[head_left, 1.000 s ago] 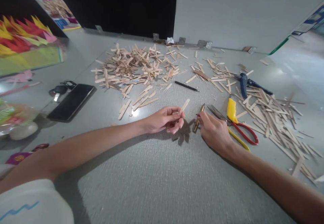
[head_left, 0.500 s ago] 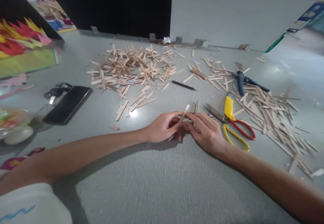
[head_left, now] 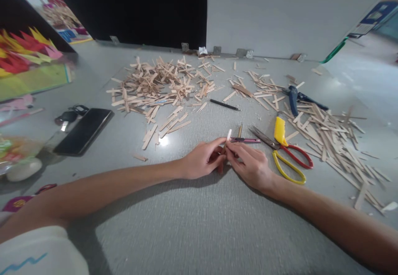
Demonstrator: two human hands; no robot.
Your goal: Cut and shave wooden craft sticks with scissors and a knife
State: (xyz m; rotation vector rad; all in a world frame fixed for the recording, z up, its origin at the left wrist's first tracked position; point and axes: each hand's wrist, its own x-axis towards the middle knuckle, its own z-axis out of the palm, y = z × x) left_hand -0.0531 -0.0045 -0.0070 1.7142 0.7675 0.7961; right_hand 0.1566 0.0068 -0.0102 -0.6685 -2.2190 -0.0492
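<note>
A short wooden craft stick (head_left: 229, 135), pale at its upper end, stands tilted between my two hands above the grey table. My left hand (head_left: 202, 159) pinches it from the left with thumb and fingers. From the right, the fingertips of my right hand (head_left: 251, 161) close on the same stick; its lower part is hidden by the fingers. Just beyond the right hand lie a slim pink craft knife (head_left: 248, 140) and a pointed gold-coloured piece (head_left: 240, 130). Scissors (head_left: 295, 157) with red and yellow handles rest to the right of that hand.
Piles of wooden sticks lie at the back (head_left: 158, 80) and right (head_left: 336, 134). A yellow-handled tool (head_left: 280, 131), blue-handled pliers (head_left: 294, 101) and a black pen (head_left: 224, 104) lie between. A phone (head_left: 83, 131) is left. Upright panels (head_left: 280, 14) stand at the back.
My right hand's fingertips have drawn in to the left against the stick, which now stands a little more upright. More of the pink craft knife shows behind the fingers.
</note>
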